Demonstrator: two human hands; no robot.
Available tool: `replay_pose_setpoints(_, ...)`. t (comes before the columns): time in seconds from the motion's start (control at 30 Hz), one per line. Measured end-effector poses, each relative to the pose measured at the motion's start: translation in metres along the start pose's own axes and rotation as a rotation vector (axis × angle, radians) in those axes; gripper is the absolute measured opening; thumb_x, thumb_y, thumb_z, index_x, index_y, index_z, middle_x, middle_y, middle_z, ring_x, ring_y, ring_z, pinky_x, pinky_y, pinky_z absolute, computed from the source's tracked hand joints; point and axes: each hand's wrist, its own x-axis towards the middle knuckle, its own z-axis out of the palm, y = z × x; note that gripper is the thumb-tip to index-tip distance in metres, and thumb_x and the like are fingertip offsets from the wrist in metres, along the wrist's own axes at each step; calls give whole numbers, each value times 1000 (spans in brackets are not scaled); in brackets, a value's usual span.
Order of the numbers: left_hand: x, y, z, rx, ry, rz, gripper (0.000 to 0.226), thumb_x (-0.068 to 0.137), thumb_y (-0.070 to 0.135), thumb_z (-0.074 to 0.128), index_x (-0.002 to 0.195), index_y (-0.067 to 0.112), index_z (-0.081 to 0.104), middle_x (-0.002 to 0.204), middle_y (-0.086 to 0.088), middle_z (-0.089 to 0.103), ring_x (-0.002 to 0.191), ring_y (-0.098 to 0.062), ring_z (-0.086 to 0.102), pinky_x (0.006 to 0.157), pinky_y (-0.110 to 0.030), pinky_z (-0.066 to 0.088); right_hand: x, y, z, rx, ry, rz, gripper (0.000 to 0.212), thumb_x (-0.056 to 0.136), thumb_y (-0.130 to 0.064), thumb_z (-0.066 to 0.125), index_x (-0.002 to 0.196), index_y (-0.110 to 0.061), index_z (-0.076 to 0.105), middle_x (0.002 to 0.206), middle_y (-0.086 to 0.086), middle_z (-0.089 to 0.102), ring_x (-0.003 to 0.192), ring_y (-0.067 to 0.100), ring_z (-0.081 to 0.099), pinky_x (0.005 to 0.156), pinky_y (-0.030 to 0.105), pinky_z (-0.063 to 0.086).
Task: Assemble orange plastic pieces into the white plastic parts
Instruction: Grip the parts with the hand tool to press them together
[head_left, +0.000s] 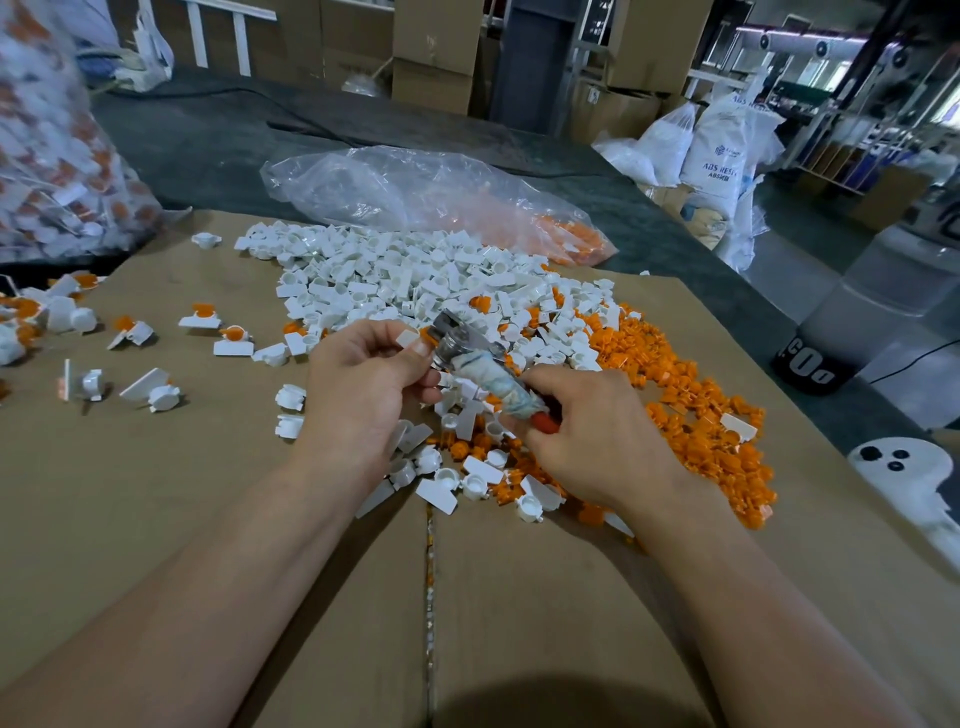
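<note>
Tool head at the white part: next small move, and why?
Likely press the tool onto the orange piece to seat it in the white part. The left hand pinches that part with orange showing at its edge, the tool's metal head lies right at it, and the right hand grips the wrapped handle.

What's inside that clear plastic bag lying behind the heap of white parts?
Orange pieces are bunched at the right end of the clear plastic bag. The rest looks mostly empty, but crumpled, glaring film hides whether anything lies deeper.
</note>
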Motion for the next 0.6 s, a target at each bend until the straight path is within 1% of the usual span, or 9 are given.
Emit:
replay_pose_setpoints(0.17,1,-1,0,3,6,-3,25,85,-12,52,69,7,55,47,2,55,41,-8,54,44,-18,50,0,0,1,-17,8,-6,10,84,-20,60,88,-10,61,72,6,61,62,18,51,54,35,42)
replay_pose_setpoints(0.27,1,-1,0,4,-5,8,24,85,-11,53,70,8,55,45,5,56,41,-6,54,45,-18,50,1,2,2,0,17,-21,11,84,-21,61,88,-11,62,69,5,60,60,17,50,52,33,39)
replay_pose_setpoints(0.4,-1,0,-1,37,-48,72,23,85,-10,54,70,8,56,55,-2,55,44,-5,55,47,-18,51,1,7,1,63,-1,-57,18,85,-28,60,92,-12,62,71,0,59,62,12,49,55,32,38)
replay_pose_setpoints(0.43,-1,1,-1,39,-67,82,24,84,-10,54,70,8,56,54,-1,55,45,-5,55,47,-18,51,1,9,0,78,-12,-60,19,85,-30,60,94,-13,62,72,-4,58,64,10,48,56,28,38)
replay_pose_setpoints(0.5,-1,1,-2,37,-97,88,24,84,-11,53,70,8,56,49,5,56,45,-5,55,47,-18,51,1,11,-2,127,-35,-56,20,85,-32,61,99,-18,61,71,-15,53,66,1,48,55,15,33)
replay_pose_setpoints(0.53,-1,1,-2,39,-108,89,25,84,-12,53,69,8,55,47,7,56,45,-5,55,47,-18,50,1,11,-3,150,-45,-50,19,85,-32,62,100,-20,62,69,-19,50,66,-2,48,56,12,33)
replay_pose_setpoints(0.6,0,0,-2,46,-124,87,25,84,-13,53,69,7,55,47,8,56,45,-5,54,46,-18,50,1,13,-4,184,-54,-41,19,85,-29,63,102,-20,64,65,-22,48,65,-8,50,57,8,35)
